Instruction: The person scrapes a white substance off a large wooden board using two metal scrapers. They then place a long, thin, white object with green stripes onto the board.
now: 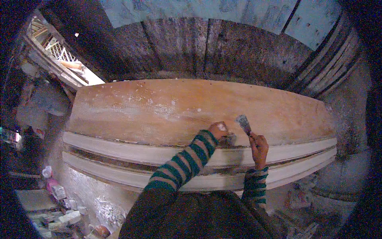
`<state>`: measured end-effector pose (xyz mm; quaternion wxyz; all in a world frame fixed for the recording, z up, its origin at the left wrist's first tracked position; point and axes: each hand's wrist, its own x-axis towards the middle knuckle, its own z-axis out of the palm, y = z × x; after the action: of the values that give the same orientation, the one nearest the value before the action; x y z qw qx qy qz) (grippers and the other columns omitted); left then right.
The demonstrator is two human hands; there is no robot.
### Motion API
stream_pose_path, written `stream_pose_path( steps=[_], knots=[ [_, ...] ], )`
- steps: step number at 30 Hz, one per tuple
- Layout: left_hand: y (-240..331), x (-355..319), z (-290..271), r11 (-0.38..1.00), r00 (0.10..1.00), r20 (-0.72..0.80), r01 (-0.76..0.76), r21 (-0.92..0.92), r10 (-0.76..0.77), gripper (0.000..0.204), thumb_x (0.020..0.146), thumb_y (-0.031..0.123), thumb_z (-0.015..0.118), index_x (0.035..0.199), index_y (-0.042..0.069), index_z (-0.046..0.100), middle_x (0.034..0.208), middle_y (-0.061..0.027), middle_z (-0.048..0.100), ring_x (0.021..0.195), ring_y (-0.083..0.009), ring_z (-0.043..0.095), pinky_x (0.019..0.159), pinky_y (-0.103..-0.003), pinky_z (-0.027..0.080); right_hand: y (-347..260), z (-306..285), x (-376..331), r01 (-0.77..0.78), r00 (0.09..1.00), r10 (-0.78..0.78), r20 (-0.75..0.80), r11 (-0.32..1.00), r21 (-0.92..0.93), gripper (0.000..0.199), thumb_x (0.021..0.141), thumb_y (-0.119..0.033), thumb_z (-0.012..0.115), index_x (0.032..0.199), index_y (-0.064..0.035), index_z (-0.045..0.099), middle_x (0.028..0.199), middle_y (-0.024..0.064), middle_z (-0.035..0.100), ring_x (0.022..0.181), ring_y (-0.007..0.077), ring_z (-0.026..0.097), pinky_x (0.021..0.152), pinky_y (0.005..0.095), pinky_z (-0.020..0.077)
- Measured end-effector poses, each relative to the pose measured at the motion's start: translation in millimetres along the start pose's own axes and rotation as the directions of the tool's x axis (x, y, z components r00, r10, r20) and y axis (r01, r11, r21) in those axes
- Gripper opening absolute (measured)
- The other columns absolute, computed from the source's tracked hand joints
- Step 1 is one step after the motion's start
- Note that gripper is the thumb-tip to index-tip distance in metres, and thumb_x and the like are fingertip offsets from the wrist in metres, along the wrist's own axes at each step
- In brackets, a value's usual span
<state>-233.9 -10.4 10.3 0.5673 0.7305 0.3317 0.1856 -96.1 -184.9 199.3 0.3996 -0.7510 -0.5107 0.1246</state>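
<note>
The left hand (218, 130) lay on the near part of the wooden panel (167, 107), fingers curled down on something small and pale; what it was, I cannot tell. Just to the right, the right hand (258, 146) was closed around the handle of a putty knife (243, 123), its blade raised over the panel. White moulded edges (119, 149) ran along the near side.
</note>
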Motion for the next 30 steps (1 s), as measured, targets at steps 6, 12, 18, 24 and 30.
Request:
stream_pose_path(
  steps=[6, 12, 18, 24, 30],
  knots=[
    [-29.0, -89.2, -151.9, 0.992, 0.992, -0.006, 0.125, -0.018, -0.125, 0.021, 0.072, 0.023, 0.075, 0.084, 0.008, 0.064, 0.080, -0.0066, 0.065, 0.078, -0.0205, 0.062, 0.075, -0.035, 0.050, 46.5, -24.1, 7.9, 0.025, 0.999, -0.032, -0.043, 0.987, -0.161, 0.026, 0.085, -0.013, 0.065, 0.111, -0.0125, 0.067, 0.081, 0.0094, 0.058, 0.070, 0.0225, 0.056, 0.060, 0.0337, 0.0459],
    [-11.2, -247.1, -341.4, 0.905, 0.913, -0.371, 0.294, 0.307, -0.170, 0.016, 0.073, 0.015, 0.076, 0.082, 0.008, 0.065, 0.083, -0.0047, 0.066, 0.082, -0.0189, 0.062, 0.076, -0.034, 0.049, 60.7, 0.3, 24.1, 0.115, 0.993, -0.110, 0.050, 0.985, -0.127, 0.025, 0.085, -0.006, 0.065, 0.109, -0.0071, 0.067, 0.087, 0.0092, 0.058, 0.074, 0.0183, 0.055, 0.064, 0.0283, 0.0457],
    [76.3, -252.3, -392.8, 0.938, 0.858, -0.455, 0.326, 0.118, -0.241, 0.013, 0.073, 0.000, 0.073, 0.081, 0.007, 0.066, 0.085, -0.0052, 0.066, 0.086, -0.0182, 0.063, 0.078, -0.035, 0.050, 35.2, 20.2, 32.5, 0.096, 0.985, -0.083, 0.151, 0.992, -0.086, 0.024, 0.085, -0.005, 0.063, 0.108, -0.0054, 0.067, 0.087, 0.0093, 0.057, 0.073, 0.0194, 0.055, 0.063, 0.0280, 0.0453],
    [26.3, -223.9, -322.9, 0.956, 0.957, -0.055, 0.281, -0.087, -0.286, 0.011, 0.074, 0.004, 0.074, 0.080, 0.007, 0.066, 0.085, -0.0059, 0.066, 0.085, -0.0191, 0.063, 0.079, -0.036, 0.050, 14.2, 43.8, 45.1, 0.102, 0.950, -0.087, 0.299, 0.994, -0.037, 0.025, 0.081, -0.003, 0.065, 0.106, -0.0042, 0.067, 0.084, 0.0100, 0.057, 0.072, 0.0207, 0.056, 0.060, 0.0290, 0.0445],
    [14.1, -236.0, -408.0, 0.935, 0.936, 0.087, 0.331, 0.127, -0.342, 0.011, 0.074, 0.007, 0.075, 0.080, 0.007, 0.066, 0.085, -0.0064, 0.066, 0.084, -0.0197, 0.063, 0.079, -0.037, 0.051, -4.8, 54.5, 50.6, 0.150, 0.945, -0.165, 0.282, 0.986, 0.073, 0.027, 0.079, -0.001, 0.066, 0.106, -0.0043, 0.067, 0.080, 0.0107, 0.055, 0.068, 0.0221, 0.055, 0.059, 0.0306, 0.0441]
  ],
)
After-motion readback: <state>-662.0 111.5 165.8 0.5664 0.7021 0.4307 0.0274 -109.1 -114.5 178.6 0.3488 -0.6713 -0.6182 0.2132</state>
